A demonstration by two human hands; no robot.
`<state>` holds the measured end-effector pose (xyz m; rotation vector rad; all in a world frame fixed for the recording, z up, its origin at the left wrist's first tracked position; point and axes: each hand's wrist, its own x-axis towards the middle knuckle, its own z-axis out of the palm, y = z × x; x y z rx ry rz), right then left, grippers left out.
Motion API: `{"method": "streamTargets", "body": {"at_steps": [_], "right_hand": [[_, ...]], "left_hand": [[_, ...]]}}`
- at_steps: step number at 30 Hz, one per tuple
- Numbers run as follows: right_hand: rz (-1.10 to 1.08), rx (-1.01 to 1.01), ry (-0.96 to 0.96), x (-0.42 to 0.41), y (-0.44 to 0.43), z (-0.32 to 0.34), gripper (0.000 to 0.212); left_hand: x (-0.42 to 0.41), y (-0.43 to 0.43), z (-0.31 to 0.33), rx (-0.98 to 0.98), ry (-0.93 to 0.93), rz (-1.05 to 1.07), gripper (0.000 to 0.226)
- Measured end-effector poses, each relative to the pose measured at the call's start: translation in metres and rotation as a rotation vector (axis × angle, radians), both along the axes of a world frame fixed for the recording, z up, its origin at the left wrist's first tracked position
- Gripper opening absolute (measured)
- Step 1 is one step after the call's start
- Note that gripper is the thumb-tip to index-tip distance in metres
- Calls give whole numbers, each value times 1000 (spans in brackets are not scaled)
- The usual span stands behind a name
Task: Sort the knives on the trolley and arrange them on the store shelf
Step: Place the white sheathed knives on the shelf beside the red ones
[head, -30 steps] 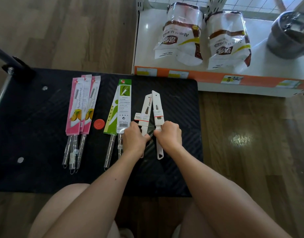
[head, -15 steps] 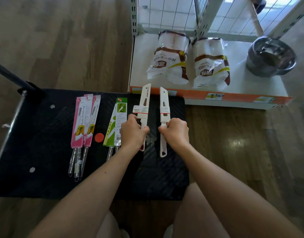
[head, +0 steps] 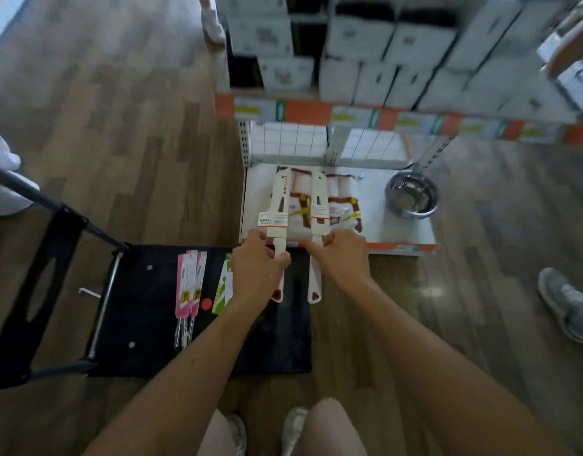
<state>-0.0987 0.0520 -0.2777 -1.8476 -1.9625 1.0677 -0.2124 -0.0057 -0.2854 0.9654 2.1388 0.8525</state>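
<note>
Each hand (head: pixel 255 269) (head: pixel 341 258) clenches one white sheathed knife (head: pixel 278 209) (head: pixel 318 205) by its handle, raised over the lower shelf (head: pixel 398 232). Keep sheaths on; lay both parallel, clear of the bags (head: pixel 344 205)

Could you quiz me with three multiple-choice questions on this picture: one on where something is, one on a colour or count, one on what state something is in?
1. Where is the metal bowl?
A on the trolley
B on the lowest shelf
C on the floor

2. How many white knives are held?
A one
B two
C four

3. The pink-packaged knives are:
A lying on the trolley
B held up
C on the shelf

B: it sits right of the bags.
B: left hand holds one white knife, right hand another.
A: they lie flat, untouched.
</note>
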Motion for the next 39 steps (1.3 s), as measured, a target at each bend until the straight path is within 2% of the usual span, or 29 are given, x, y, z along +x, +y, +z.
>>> {"method": "streamTargets", "body": {"at_steps": [3, 6, 12, 15, 20, 25, 33, 39], "right_hand": [[16, 2, -33, 14, 5, 72, 24], [13, 22, -52, 25, 9, 128, 23], [-33, 49, 37, 53, 7, 202, 21], [-35, 75, 62, 67, 3, 223, 29], [-56, 102, 83, 78, 1, 242, 19], [-67, 153, 53, 78, 9, 257, 24], [-139, 222, 65, 63, 50, 277, 22], [-193, 269, 13, 59, 87, 294, 29]], "left_hand": [[14, 2, 67, 46, -19, 1, 45], [29, 4, 124, 88, -39, -3, 46], [50, 5, 194, 163, 45, -7, 43], [58, 4, 213, 188, 28, -1, 43], [69, 6, 236, 240, 49, -31, 42], [65, 17, 256, 282, 75, -56, 44], [42, 65, 281, 365, 93, -130, 47], [40, 109, 293, 332, 110, -184, 45]]}}
